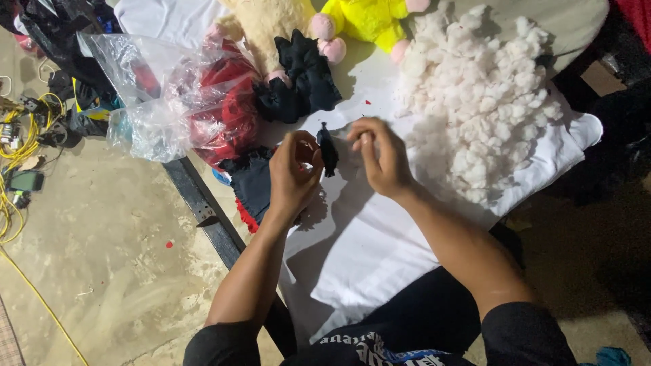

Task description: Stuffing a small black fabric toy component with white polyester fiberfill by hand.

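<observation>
My left hand (293, 175) pinches a small black fabric piece (328, 150) that hangs between my two hands over a white cloth (380, 237). My right hand (381, 157) is just to its right, fingers curled and pinched near the top of the piece; whether it holds a tuft of stuffing I cannot tell. A big heap of white stuffing (478, 102) lies to the right of my right hand. More black fabric (298, 85) is piled beyond my hands, and a dark piece with red trim (248, 186) lies under my left wrist.
A clear plastic bag with red fabric (183, 102) sits at the left. A cream plush toy (268, 24) and a yellow plush toy (366, 19) lie at the far edge. Yellow cables (20, 146) and a phone (26, 181) lie on the concrete floor at left.
</observation>
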